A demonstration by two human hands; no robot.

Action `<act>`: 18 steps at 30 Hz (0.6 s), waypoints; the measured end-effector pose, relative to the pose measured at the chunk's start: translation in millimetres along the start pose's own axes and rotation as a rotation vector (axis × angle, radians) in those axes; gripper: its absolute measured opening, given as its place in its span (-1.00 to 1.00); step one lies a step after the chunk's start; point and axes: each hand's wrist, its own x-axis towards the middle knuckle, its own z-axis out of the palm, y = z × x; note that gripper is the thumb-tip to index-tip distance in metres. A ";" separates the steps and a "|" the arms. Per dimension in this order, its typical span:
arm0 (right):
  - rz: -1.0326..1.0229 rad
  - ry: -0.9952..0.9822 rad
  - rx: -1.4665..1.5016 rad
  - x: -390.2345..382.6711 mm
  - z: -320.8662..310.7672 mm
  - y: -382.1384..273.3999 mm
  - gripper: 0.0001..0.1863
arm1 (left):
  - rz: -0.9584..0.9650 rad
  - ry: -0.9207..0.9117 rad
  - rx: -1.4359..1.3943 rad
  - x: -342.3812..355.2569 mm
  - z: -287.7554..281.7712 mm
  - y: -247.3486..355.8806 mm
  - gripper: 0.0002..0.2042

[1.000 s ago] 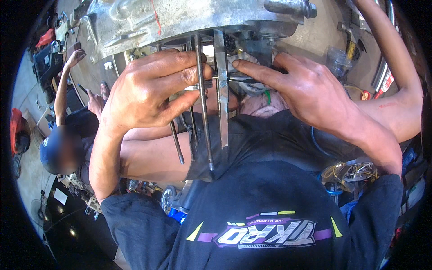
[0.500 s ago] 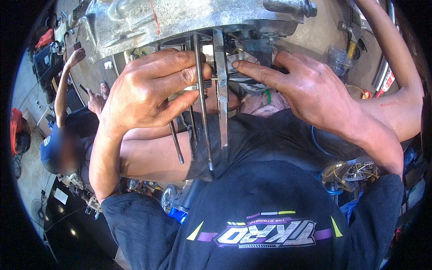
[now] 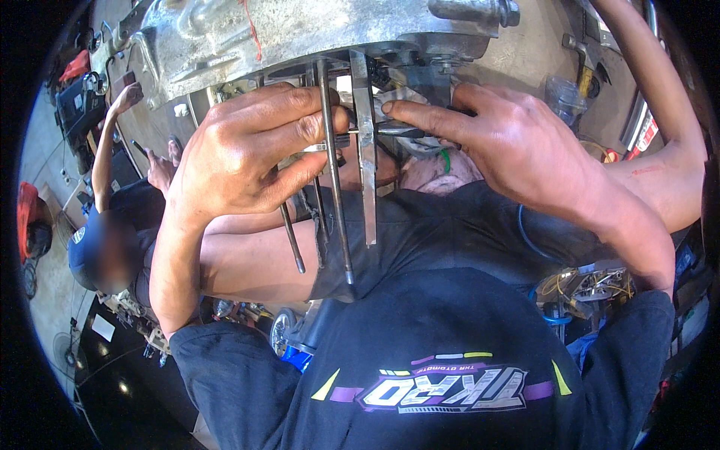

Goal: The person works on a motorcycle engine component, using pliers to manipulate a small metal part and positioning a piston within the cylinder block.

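Note:
Across the top lies a grey cast-metal engine case (image 3: 202, 45), with several long studs (image 3: 339, 202) and a flat metal strip (image 3: 369, 187) sticking out of it towards me. My left hand (image 3: 247, 150) is closed behind the studs, thumb and fingers pinching a small metal part (image 3: 321, 146), mostly hidden. From the other side of the strip, my right hand (image 3: 506, 135) grips a slim dark tool (image 3: 401, 130), its index finger stretched along it. The tool's tip points at the strip and the small part. Its exact kind is hidden.
At the left a person in a dark cap (image 3: 84, 240) sits close by, one hand holding a phone-like object (image 3: 127, 78). Another bare arm (image 3: 652, 67) reaches in at upper right. A clear plastic container (image 3: 564, 97) and a yellow-handled tool (image 3: 586, 81) lie on the floor.
The engine case and its studs sit slightly further left and higher in view. My right hand and the dark tool have shifted slightly left; both grips look the same.

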 end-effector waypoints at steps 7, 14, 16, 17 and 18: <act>0.038 -0.216 0.154 15.6 -16.3 7.8 -0.32 | -0.032 -0.021 0.002 -1.6 -0.6 0.2 -0.64; 0.024 -0.281 0.391 19.1 -13.9 16.0 -0.37 | -0.049 -0.021 0.026 -2.2 0.0 1.2 -0.65; 0.034 -0.263 0.374 18.4 -20.9 12.5 -0.37 | -0.065 -0.027 0.044 0.0 -0.3 4.1 -0.65; 0.034 -0.260 0.363 17.7 -22.1 13.4 -0.37 | -0.074 -0.031 0.053 0.4 -0.4 5.1 -0.65; 0.032 -0.256 0.351 16.4 -23.5 15.2 -0.38 | -0.080 -0.030 0.063 0.0 -0.4 4.3 -0.65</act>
